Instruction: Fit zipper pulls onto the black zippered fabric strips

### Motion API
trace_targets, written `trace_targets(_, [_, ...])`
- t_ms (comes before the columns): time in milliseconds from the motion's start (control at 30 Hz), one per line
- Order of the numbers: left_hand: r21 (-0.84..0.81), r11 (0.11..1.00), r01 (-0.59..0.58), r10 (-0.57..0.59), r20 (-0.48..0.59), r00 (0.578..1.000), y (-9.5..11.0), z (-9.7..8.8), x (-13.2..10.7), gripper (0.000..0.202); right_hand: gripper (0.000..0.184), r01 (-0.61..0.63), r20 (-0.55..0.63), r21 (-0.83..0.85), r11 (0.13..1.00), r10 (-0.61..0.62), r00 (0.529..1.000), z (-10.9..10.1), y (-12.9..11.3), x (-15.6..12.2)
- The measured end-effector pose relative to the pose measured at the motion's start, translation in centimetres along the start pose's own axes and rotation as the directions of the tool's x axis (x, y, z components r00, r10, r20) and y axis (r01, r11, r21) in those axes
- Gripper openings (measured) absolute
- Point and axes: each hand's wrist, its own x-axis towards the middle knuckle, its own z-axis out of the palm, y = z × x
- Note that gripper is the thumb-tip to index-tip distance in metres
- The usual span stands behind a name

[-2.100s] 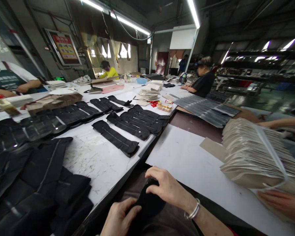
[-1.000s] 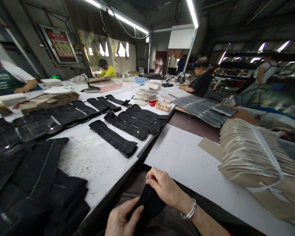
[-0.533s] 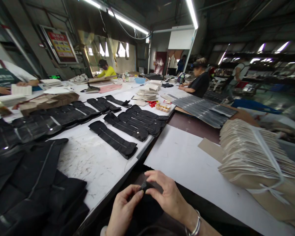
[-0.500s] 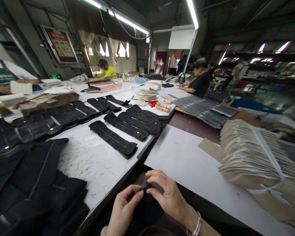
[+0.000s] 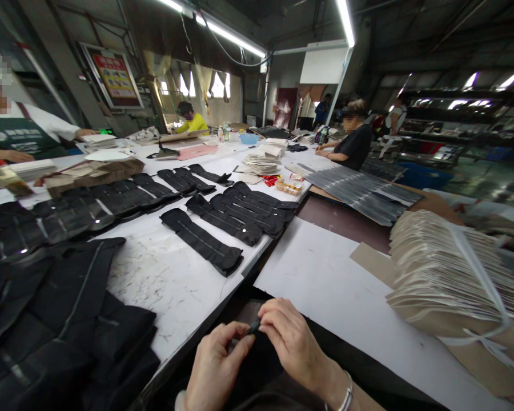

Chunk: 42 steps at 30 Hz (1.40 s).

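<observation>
My left hand (image 5: pixel 220 362) and my right hand (image 5: pixel 293 348) meet low in the middle, over my lap. Between their fingertips is the edge of a black fabric piece (image 5: pixel 254 326), pinched by both hands. The rest of that piece blends into the dark area below, so its shape is hard to make out. Just beyond my hands, a stitched black fabric strip (image 5: pixel 202 241) lies on the white table (image 5: pixel 175 302). Several similar black strips (image 5: pixel 251 208) lie overlapping behind it. A large heap of black fabric pieces (image 5: pixel 68 314) covers the table on my left.
On the right, a white band ties a thick bundle of beige sheets (image 5: pixel 445 274) near a white board (image 5: pixel 317 285). Grey strips (image 5: pixel 360 188) lie farther back, beside a plastic box (image 5: pixel 289 186). Co-workers (image 5: pixel 353 137) stand or sit around the table, one in a green apron (image 5: pixel 21 137) at left.
My right fingers have closed in on the black fabric, with the raised forefinger now down. The view has shifted slightly left. The co-worker at left has reached an arm out to a stack.
</observation>
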Motion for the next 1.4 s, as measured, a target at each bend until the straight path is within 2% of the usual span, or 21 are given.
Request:
trace_targets(100, [-0.028, 1.0, -0.012, 0.013, 0.047, 0.999, 0.6, 0.2, -0.1, 0.021, 0.017, -0.24, 0.119, 0.122, 0.963, 0.226, 0.967, -0.8, -0.5, 0.7])
trace_targets(167, [-0.068, 0.998, -0.005, 0.008, 0.041, 0.999, 0.8, 0.5, -0.1, 0.021, 0.014, -0.409, 0.205, 0.193, 0.892, 0.371, 0.906, -1.5, -0.8, 1.3])
trace_targets(233, [-0.145, 0.987, 0.066, -0.057, 0.067, 0.996, 0.9, 0.9, -0.1, 0.023, 0.011, -0.528, 0.264, 0.253, 0.811, 0.467, 0.844, -2.1, -0.9, 1.7])
trace_targets(367, [-0.373, 0.887, 0.273, -0.213, 0.193, 0.958, 1.5, 1.0, 0.1, 0.035, 0.005, -0.656, 0.343, 0.364, 0.661, 0.56, 0.754, -2.2, -0.2, 2.1])
trace_targets(533, [-0.471, 0.811, 0.346, -0.246, 0.263, 0.933, 2.7, 0.1, 0.6, 0.042, 0.004, -0.719, 0.451, 0.455, 0.525, 0.561, 0.695, -1.9, 0.4, 2.5])
trace_targets(700, [-0.495, 0.784, 0.374, -0.251, 0.298, 0.921, 3.0, -0.4, 0.9, 0.042, 0.005, -0.73, 0.456, 0.489, 0.477, 0.574, 0.68, -2.0, -0.4, 3.5])
trace_targets(900, [-0.475, 0.806, 0.353, -0.23, 0.298, 0.927, 2.7, -0.4, 1.4, 0.042, 0.004, -0.696, 0.419, 0.593, 0.405, 0.583, 0.696, -1.5, -0.9, 3.1])
trace_targets(1000, [-0.477, 0.809, 0.344, -0.217, 0.301, 0.928, 3.0, -0.7, 2.2, 0.041, 0.022, -0.656, 0.385, 0.654, 0.377, 0.581, 0.717, -1.1, 0.7, 4.1])
trace_targets(1067, [-0.506, 0.799, 0.325, -0.219, 0.259, 0.941, 3.3, -1.1, 2.8, 0.042, 0.039, -0.624, 0.362, 0.696, 0.355, 0.577, 0.732, -1.0, 2.7, 6.0])
trace_targets(1133, [-0.54, 0.783, 0.308, -0.232, 0.206, 0.951, 3.6, -1.7, 3.2, 0.043, 0.037, -0.621, 0.354, 0.697, 0.359, 0.581, 0.733, -0.7, 5.2, 8.6])
trace_targets(1233, [-0.575, 0.763, 0.297, -0.256, 0.154, 0.954, 3.6, -3.0, 3.0, 0.04, 0.042, -0.678, 0.451, 0.638, 0.365, 0.537, 0.713, -0.1, 8.1, 12.4])
trace_targets(1300, [-0.597, 0.749, 0.288, -0.277, 0.113, 0.954, 3.4, -3.7, 2.7, 0.04, 0.044, -0.685, 0.485, 0.621, 0.38, 0.501, 0.717, 0.3, 8.9, 13.8])
trace_targets(1400, [-0.612, 0.742, 0.272, -0.294, 0.067, 0.953, 3.3, -4.3, 2.4, 0.039, 0.048, -0.614, 0.397, 0.669, 0.419, 0.497, 0.771, 0.3, 8.2, 13.4])
